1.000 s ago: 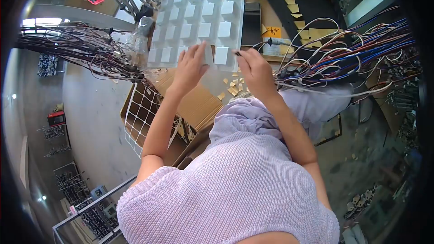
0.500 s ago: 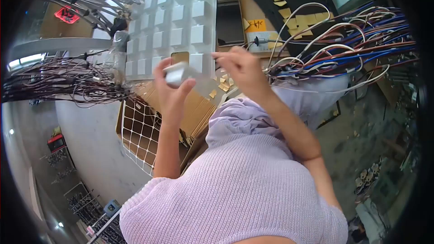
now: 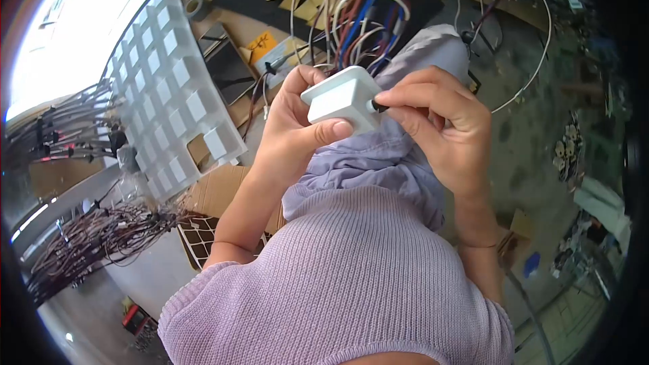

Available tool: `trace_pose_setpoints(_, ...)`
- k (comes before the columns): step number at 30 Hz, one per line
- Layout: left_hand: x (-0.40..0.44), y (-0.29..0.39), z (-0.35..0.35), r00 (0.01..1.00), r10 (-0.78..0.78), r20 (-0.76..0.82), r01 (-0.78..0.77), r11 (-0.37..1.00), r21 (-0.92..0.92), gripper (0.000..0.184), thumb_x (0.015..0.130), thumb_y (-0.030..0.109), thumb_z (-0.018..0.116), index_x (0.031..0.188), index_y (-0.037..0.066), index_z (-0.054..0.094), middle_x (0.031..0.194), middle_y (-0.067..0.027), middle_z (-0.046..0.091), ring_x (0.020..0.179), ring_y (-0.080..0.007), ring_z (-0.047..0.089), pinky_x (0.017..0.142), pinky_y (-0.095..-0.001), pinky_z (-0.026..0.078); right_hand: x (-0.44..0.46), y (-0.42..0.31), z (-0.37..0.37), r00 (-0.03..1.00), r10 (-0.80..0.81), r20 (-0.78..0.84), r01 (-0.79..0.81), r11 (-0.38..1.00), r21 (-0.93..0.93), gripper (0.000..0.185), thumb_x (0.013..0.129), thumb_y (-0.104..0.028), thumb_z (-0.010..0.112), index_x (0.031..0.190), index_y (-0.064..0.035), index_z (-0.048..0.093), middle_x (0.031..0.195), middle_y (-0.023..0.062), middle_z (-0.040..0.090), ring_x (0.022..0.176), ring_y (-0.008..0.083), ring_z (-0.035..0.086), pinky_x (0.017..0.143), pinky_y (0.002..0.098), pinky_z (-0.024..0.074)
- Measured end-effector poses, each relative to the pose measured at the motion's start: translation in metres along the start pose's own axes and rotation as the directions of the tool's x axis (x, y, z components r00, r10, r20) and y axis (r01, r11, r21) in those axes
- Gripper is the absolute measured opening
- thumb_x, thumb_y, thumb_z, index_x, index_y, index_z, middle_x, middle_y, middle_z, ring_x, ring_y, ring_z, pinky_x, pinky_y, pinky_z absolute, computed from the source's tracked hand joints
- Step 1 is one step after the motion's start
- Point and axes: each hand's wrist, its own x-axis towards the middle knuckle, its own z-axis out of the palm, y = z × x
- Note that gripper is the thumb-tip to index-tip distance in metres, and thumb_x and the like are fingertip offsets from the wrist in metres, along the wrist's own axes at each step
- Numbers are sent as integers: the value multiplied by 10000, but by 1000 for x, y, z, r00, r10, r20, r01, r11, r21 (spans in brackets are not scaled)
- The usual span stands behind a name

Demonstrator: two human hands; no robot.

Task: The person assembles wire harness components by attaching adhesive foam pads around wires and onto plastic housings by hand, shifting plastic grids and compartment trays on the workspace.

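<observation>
A white plastic box [image 3: 335,102] with a flanged rim is gripped in my left hand [image 3: 287,128], thumb along its lower edge and fingers behind. It is tilted above my lap. On its right side a short round white collar sticks out. My right hand [image 3: 449,125] pinches a small black piece [image 3: 380,106] between thumb and fingertips, right at that collar. Whether the piece sits inside the collar or only touches it, I cannot tell. The fingers partly hide it.
At left lies a translucent tray [image 3: 233,143] with rows of white boxes. Beside it are a dark flat phone-like object [image 3: 226,61] and a tape roll [image 3: 196,7]. Blue, red and white cables [image 3: 368,17] hang beyond my hands. Brown wire bundles [image 3: 88,247] are at left.
My view has turned right, and both hands with the white box have come together above my lap. My right hand has moved from beside the tray to the box's collar with the black piece.
</observation>
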Motion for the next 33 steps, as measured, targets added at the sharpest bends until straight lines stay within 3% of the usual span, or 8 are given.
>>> trace_pose_setpoints(10,6,-15,9,994,106,-5,-76,744,664,640,595,124,899,1056,70,457,939,-6,493,871,-104,516,747,-266,462,-13,2,-37,998,-9,65,28,951,-309,61,746,-43,692,777,-71,647,869,70,561,758,275,610,672,375,493)
trace_pose_setpoints(17,33,-50,22,927,259,271,-374,578,726,546,676,133,874,1020,1,471,1049,-142,596,956,-199,547,888,-349,448,-41,21,-70,996,86,-21,-89,977,-194,67,720,-63,689,741,-16,646,802,98,609,754,281,620,682,376,481)
trace_pose_setpoints(20,33,-56,32,925,200,322,-378,550,745,495,722,158,835,1061,-10,516,960,-48,534,900,-150,523,839,-291,448,-57,27,-78,999,18,-28,-23,984,-179,31,744,-43,669,771,-32,658,814,91,640,802,271,642,684,376,482)
trace_pose_setpoints(22,34,-52,33,913,49,405,-377,481,791,463,717,94,801,1073,-31,533,1048,-104,597,972,-175,570,873,-305,459,-66,32,-80,992,54,-112,-84,957,-276,66,747,-44,682,802,-37,647,795,88,648,798,266,650,672,380,481)
trace_pose_setpoints(24,28,-46,61,884,-108,456,-279,661,696,306,820,74,681,1075,-70,591,1249,-211,594,1145,-257,581,975,-349,446,-70,29,-85,972,132,-196,-193,922,-336,108,744,-47,697,831,-41,634,770,86,652,777,265,655,661,387,480)
trace_pose_setpoints(26,32,-40,75,806,-87,586,-457,538,708,226,885,44,596,1073,-82,601,1225,-189,607,1115,-252,588,967,-338,449,-73,25,-88,923,261,-282,-349,876,-333,155,737,-52,713,859,-44,618,740,84,652,737,270,656,650,396,480)
trace_pose_setpoints(27,28,-33,83,849,-113,516,-340,632,697,338,900,229,651,1147,-1,655,1157,-189,602,1016,-330,629,1090,-480,332,-77,35,-86,935,183,-303,-286,893,-346,204,721,-43,724,880,-43,597,739,91,656,691,284,653,632,405,480)
trace_pose_setpoints(33,38,-76,34,887,-166,432,-271,571,775,194,829,-113,592,999,-30,548,1020,-108,626,943,-164,616,841,-282,492,-81,35,-79,965,173,-199,-228,926,-301,192,727,-86,733,868,-45,610,716,89,668,672,276,661,629,392,486)
